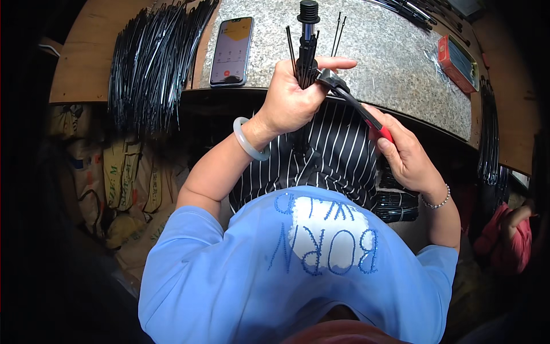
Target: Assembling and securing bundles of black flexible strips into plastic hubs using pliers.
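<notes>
My left hand (291, 102) is wrapped round a black umbrella frame (307, 50), held upright at the granite table's near edge. Its ribbed black end points up, and thin ribs stick out on both sides above my fist. My left index finger stretches out to the right. In my right hand (405, 153) are pliers (361, 110) with dark, red-ended handles. Their jaws meet the frame beside my left thumb; my fingers hide what lies between them. The frame's lower part hangs down before my striped apron (344, 140).
A thick bundle of black metal ribs (152, 63) overhangs the table at left, beside a phone (231, 51) with its screen lit. On the speckled tabletop (395, 63) at right stands a red box (458, 63). More ribs (488, 132) hang at the right edge. Sacks (129, 178) lie below left.
</notes>
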`<state>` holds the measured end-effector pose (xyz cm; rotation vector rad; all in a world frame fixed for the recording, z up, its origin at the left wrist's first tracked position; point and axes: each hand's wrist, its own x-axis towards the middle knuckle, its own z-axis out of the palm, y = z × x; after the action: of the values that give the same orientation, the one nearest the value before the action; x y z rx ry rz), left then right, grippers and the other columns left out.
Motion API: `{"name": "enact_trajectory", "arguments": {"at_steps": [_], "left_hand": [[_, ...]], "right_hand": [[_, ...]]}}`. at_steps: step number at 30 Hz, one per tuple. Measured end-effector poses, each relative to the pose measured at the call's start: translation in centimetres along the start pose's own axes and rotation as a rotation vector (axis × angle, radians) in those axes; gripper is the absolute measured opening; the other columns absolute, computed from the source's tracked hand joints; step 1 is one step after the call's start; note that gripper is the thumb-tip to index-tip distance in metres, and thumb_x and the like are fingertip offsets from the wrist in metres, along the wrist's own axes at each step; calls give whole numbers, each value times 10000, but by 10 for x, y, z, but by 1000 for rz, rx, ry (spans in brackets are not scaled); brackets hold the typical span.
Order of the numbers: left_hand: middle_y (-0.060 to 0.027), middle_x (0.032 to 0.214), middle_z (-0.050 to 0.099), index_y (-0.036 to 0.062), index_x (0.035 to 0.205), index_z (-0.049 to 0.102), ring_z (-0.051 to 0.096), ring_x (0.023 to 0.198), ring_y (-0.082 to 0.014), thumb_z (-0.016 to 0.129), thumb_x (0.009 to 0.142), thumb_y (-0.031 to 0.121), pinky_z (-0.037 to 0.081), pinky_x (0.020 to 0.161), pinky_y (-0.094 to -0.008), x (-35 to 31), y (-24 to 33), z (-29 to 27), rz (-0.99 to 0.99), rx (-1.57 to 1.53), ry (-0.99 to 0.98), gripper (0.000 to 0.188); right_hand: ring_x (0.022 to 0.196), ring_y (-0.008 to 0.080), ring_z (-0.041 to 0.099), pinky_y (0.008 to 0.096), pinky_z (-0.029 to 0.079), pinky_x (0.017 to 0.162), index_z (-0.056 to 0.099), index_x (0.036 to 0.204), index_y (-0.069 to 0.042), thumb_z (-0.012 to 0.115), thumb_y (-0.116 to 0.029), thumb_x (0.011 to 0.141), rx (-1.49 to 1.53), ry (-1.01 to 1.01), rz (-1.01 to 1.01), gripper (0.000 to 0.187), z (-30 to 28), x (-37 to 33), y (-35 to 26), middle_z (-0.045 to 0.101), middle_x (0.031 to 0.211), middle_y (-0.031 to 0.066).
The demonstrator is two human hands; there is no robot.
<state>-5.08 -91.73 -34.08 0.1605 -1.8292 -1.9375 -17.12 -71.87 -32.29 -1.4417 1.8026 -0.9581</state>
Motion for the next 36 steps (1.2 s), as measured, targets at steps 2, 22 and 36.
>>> {"name": "enact_trajectory", "arguments": {"at_steps": [2,22,36], "left_hand": [[29,617,520,-6,1085,633,350,406,7,471,856,0,216,348,-131,2,-3,0,18,13,-8,281],[60,458,320,29,1306,427,267,335,-15,377,936,10,224,337,-145,34,9,-12,-64,-786,-180,374],[-130,1112,437,-4,1358,255,548,919,-190,552,857,24,484,796,-261,19,4,19,14,-93,217,583]], "right_hand": [[625,199,531,321,417,582,508,1181,-3,523,-92,880,59,-15,84,313,-3,-1,-2,592,846,118],[905,263,507,342,421,793,529,1129,-58,615,-233,830,-1099,617,94,357,-33,13,84,529,1027,118],[931,252,616,311,480,796,477,1257,6,621,-114,772,-222,875,300,519,-31,-85,65,611,1132,154]]}}
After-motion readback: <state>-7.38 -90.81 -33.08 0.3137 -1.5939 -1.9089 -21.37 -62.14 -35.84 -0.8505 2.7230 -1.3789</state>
